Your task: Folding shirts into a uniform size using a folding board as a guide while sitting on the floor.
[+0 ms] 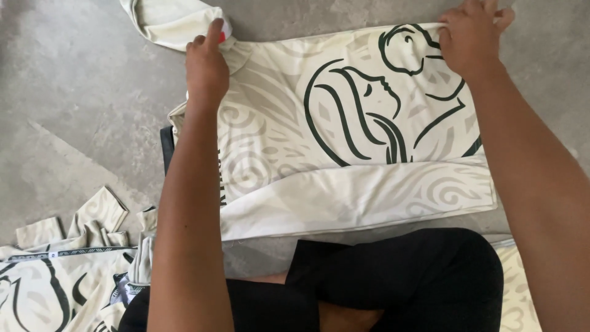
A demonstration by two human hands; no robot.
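A cream shirt (344, 141) with a dark green line drawing lies flat on the grey concrete floor in front of me, its near side folded over in a long band. My left hand (206, 64) presses down near the shirt's collar at the far left, fingertips touching a small red and white tag. My right hand (470, 34) grips the shirt's far right corner at the top edge. Both forearms reach out over the shirt.
A loose cream sleeve or second garment (175, 21) lies beyond the left hand. Several more cream printed garments are heaped at the lower left (61, 270). My legs in black shorts (399, 283) are at the bottom. More printed fabric (519, 289) shows at the lower right.
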